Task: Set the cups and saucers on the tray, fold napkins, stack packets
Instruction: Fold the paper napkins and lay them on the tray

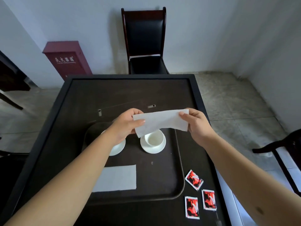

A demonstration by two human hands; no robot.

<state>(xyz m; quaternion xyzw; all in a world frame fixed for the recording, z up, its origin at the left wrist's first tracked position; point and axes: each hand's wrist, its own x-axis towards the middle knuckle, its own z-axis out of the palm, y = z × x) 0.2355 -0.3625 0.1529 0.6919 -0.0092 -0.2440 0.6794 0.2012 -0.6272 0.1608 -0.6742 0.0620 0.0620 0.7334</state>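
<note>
I hold a white napkin [160, 121] in the air above the dark tray [177, 185]. My left hand [128, 123] pinches its left end and my right hand [195, 123] pinches its right end. Below it, a white cup sits on a saucer [153, 141] on the tray. A second saucer [118, 147] lies to the left, mostly hidden by my left forearm. A folded white napkin [119, 177] lies flat at the tray's near left. Three red and black packets [194, 179] [209, 199] [192, 207] lie apart on the table, right of the tray.
The dark square table [130, 90] has a raised rim. A black chair [145, 41] stands behind it against the wall. A red cabinet [66, 59] stands at the back left. Another chair [283, 149] is at the right edge.
</note>
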